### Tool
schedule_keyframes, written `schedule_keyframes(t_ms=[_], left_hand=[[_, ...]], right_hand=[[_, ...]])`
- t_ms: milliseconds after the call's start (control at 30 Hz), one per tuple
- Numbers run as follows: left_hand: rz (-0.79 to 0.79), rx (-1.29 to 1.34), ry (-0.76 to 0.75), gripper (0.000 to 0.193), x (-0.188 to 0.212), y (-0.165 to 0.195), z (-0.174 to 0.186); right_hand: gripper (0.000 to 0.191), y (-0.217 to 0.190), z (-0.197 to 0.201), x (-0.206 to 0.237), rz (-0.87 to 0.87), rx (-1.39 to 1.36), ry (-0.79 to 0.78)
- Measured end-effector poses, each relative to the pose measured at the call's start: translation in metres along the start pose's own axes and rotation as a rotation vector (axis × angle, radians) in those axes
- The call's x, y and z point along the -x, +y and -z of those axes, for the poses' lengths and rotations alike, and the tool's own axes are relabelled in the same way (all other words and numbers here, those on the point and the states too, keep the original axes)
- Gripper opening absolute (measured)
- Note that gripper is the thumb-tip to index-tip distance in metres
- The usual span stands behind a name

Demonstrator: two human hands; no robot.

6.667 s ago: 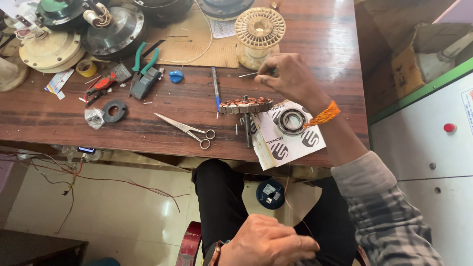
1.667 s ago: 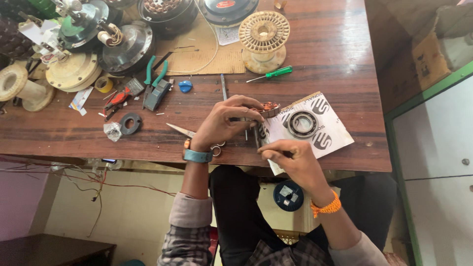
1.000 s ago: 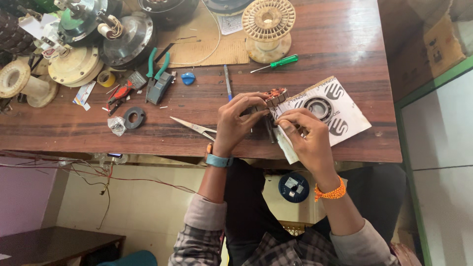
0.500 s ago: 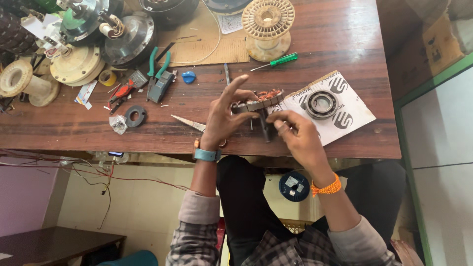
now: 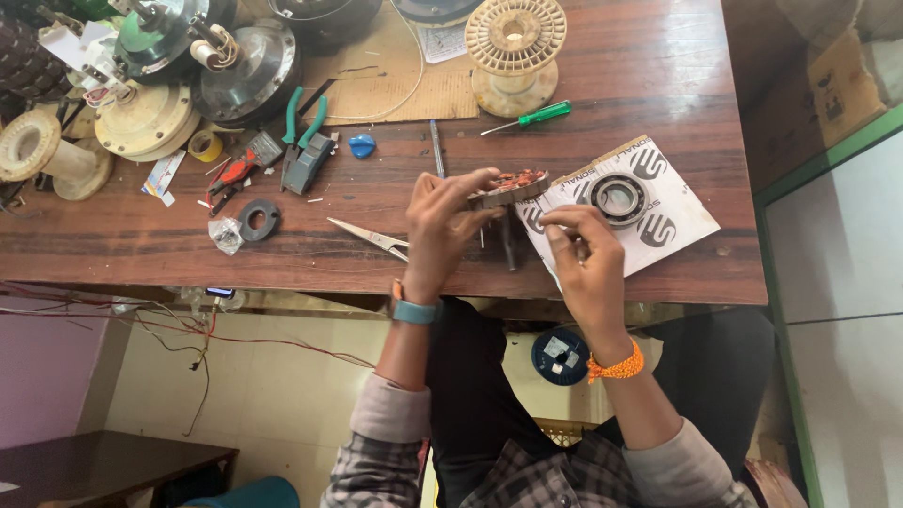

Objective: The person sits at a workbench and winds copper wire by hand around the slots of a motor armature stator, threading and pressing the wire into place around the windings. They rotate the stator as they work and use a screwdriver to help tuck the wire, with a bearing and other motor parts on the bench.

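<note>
- Pinching something too small to make out, the right hand (image 5: 585,252) sits closed just beside the copper coil (image 5: 509,186).
- The left hand (image 5: 444,218) grips that coil above the bench (image 5: 310,254) edge; steady it.
- Behind: scissors (image 5: 369,236), a bearing (image 5: 616,196), 1 green screwdriver (image 5: 523,118).

The left hand (image 5: 442,230) is gripping the copper-wound stator (image 5: 509,186) now, having come up from the lap seconds ago. The right hand (image 5: 585,259) is drawing back from the windings, sitting lower beside the printed paper sheet (image 5: 682,221).
</note>
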State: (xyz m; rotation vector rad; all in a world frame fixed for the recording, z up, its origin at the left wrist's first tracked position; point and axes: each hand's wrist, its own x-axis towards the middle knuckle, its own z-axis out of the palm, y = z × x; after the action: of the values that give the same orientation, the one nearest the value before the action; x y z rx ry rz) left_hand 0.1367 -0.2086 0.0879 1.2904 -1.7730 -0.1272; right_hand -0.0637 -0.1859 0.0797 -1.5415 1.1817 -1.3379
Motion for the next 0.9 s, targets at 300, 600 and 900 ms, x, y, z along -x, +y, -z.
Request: schedule_keyframes(t_ms=[300, 600, 900], left_hand=[[-0.007, 0.179, 0.027, 0.051, 0.008, 0.010, 0.004], [0.528, 0.571, 0.322, 0.015, 0.079, 0.028, -0.034], [0.592, 0.822, 0.342, 0.037, 0.066, 0.031, -0.055]], right_hand=[[0.015, 0.000, 0.005, -0.001, -0.106, -0.196, 0.009], [0.025, 0.004, -0.002, -0.009, -0.198, -0.136, -0.138], [0.027, 0.019, -0.009, -0.010, -0.184, -0.103, -0.160]])
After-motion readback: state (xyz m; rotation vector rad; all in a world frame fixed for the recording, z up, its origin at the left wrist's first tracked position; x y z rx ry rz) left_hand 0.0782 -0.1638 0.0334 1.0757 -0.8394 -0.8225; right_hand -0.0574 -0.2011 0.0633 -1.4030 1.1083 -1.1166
